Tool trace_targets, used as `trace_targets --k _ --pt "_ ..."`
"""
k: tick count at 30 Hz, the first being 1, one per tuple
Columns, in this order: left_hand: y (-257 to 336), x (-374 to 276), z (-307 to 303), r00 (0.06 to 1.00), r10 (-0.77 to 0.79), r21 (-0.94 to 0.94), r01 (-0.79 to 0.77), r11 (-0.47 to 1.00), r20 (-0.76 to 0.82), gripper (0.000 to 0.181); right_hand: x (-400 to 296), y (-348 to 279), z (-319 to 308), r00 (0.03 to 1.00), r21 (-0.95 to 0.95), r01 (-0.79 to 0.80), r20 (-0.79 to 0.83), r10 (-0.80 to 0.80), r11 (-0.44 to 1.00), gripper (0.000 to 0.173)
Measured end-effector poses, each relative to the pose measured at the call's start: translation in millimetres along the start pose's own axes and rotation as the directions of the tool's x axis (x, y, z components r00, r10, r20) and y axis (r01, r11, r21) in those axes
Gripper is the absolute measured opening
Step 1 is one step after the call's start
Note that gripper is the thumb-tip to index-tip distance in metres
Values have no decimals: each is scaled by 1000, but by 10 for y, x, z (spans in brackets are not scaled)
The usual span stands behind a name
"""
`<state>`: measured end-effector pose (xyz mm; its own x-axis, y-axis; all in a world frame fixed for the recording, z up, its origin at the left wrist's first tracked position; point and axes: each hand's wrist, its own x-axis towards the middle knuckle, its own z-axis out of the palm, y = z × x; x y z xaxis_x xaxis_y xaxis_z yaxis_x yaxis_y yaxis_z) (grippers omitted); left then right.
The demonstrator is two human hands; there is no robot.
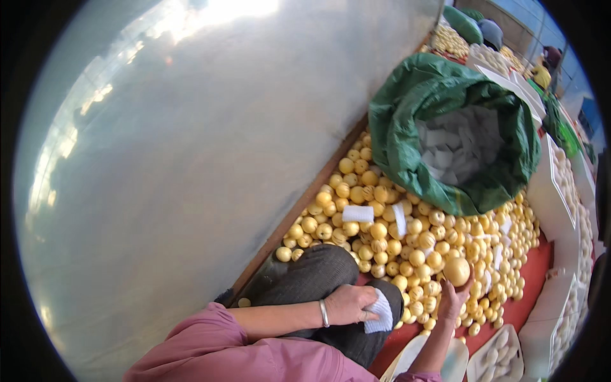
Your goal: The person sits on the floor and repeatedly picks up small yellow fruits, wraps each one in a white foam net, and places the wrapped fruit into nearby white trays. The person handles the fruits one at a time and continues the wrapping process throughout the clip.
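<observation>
My left hand (350, 304), with a metal bangle at the wrist, grips a white foam net sleeve (380, 313) over my knee in dark trousers. Held up in my right hand (452, 300) is a round yellow fruit (457, 271), perhaps a pepino melon. Under and beyond it spreads a large heap of similar yellow fruit (378, 231), some with dark stripes. Loose foam sleeves (358, 214) lie on top of the heap. A big green woven sack (401, 138) stands behind, its mouth wide, with many white foam sleeves (446, 143) inside.
A translucent plastic sheet wall (200, 157) with a brown bottom edge runs along the left. White boxes (549, 191) of wrapped fruit line the right. A tray (496, 358) of wrapped fruit sits on red floor covering (527, 274) near my right arm. Other people (542, 74) are far back.
</observation>
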<state>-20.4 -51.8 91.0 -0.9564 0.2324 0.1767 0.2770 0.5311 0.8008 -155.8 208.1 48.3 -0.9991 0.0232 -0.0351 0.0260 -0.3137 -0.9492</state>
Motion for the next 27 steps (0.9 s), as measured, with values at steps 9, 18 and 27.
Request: trace_targets --k 9,18,27 --pt "220 -393 -23 952 -249 -314 295 902 181 21 -917 -368 373 992 227 125 0 -128 966 82" --pt "396 -494 -219 982 -187 -818 122 562 18 61 -1695 -544 1100 984 181 129 98 -148 975 88" --pt "458 -604 -309 959 -199 -874 -84 479 -201 67 -1956 -337 1635 863 -332 443 410 -295 833 77"
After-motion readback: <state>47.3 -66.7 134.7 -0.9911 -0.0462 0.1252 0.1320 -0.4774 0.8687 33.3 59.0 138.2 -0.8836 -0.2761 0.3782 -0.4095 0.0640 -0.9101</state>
